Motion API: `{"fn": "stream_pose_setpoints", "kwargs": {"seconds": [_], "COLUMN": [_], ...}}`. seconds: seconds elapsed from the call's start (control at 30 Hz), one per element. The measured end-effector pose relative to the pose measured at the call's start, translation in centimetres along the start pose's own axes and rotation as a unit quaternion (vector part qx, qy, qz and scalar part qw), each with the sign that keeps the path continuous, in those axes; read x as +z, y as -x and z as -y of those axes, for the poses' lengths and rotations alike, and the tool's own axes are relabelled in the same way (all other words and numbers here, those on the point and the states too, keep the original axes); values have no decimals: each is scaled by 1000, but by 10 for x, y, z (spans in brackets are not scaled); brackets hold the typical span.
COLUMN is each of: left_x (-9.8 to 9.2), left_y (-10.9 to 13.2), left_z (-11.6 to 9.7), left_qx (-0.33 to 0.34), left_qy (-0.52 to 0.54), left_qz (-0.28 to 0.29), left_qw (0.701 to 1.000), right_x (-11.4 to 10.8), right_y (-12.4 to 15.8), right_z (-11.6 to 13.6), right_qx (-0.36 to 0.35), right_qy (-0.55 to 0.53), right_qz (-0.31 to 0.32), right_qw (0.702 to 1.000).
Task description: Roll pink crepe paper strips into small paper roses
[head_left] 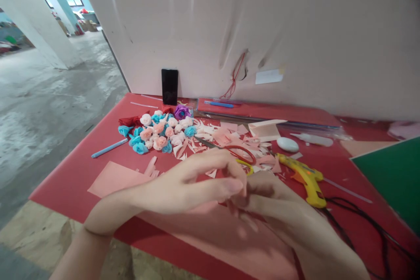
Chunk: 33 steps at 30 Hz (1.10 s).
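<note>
My left hand (193, 181) and my right hand (282, 205) meet over the front of the table, fingertips pinched together. Whatever lies between them is small and mostly hidden by the fingers; I cannot make it out. Beneath both hands lies a large sheet of pink paper (210, 232). Just beyond the fingers are scissors (241, 153) with red and yellow handles, lying among pink and white paper scraps (210, 133). A yellow hot glue gun (306, 179) rests to the right of my right hand. Left of the scraps sits a heap of paper roses (160, 131) in pink, white and blue.
The red table (72, 170) backs onto a white board (203, 30), where a black phone (169, 86) leans. Also there are a purple rose (182, 112), a light blue pen (109, 148), a white oval object (288, 144), a green board (393, 175) and black cables (364, 216).
</note>
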<state>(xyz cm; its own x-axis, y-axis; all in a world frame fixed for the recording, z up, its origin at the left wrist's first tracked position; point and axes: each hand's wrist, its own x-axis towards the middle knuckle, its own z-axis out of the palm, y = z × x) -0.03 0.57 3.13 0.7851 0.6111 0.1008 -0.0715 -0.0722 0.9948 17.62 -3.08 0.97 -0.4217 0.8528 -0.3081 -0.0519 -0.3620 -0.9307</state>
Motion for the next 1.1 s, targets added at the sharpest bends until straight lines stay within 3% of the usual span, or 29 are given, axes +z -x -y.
{"fn": "stream_pose_setpoints", "kwargs": {"seconds": [0.13,0.37,0.5,0.6,1.0,1.1], "left_x": [3,7,8,9,10,8], "left_y": [2,-6,-7,-4,-2,-4], "left_z": [3,24,26,26,29,28], "left_qx": [34,258,295,289,291,324], "left_qy": [-1,-164,-178,-176,-169,-197], "left_qz": [-61,-136,-159,-145,-145,-184], "left_qw": [998,943,925,930,930,907], "right_x": [1,-5,-1,3,5,4], "right_y": [3,-10,-15,-14,-14,-13], "right_z": [2,-17,-13,-7,-6,-11], "right_qx": [-52,-239,-322,-360,-351,-359], "right_qy": [5,109,162,195,191,181], "right_qz": [-46,-74,-79,-80,-83,-99], "right_qw": [998,962,930,909,913,910]}}
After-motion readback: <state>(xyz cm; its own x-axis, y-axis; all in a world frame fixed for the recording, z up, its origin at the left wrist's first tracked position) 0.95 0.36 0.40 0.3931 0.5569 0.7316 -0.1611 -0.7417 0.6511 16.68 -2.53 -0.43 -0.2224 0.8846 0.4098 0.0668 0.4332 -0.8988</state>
